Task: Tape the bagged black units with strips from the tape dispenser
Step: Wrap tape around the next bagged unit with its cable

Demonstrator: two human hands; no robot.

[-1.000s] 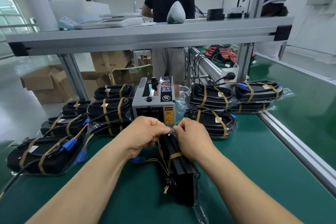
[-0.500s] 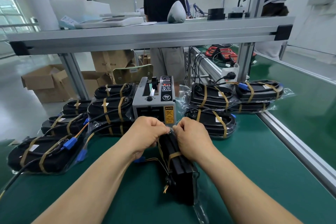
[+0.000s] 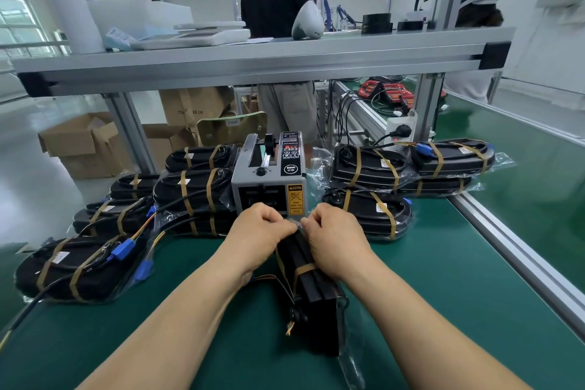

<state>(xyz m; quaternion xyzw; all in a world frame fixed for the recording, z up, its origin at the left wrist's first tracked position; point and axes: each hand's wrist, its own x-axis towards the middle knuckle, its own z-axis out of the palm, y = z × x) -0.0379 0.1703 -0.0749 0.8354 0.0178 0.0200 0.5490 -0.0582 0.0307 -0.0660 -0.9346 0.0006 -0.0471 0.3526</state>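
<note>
A bagged black unit [image 3: 316, 304] stands on edge on the green mat, its long side pointing away from me, with one brown tape band across its middle. My left hand [image 3: 258, 231] and my right hand [image 3: 335, 237] meet at its far top end, fingers curled, pinching the clear bag there. Right behind my hands stands the grey tape dispenser [image 3: 269, 180], its outlet slot facing me. Whether a strip is between my fingers is hidden.
Taped bagged units lie stacked left [image 3: 190, 196] and right [image 3: 373, 215] of the dispenser, another at the near left [image 3: 79, 269]. An aluminium shelf [image 3: 253, 60] spans overhead. A rail [image 3: 522, 250] borders the mat on the right. A person [image 3: 275, 9] stands beyond the bench.
Both hands stay at the far end of the unit with only small finger movement. The person behind the bench has shifted slightly.
</note>
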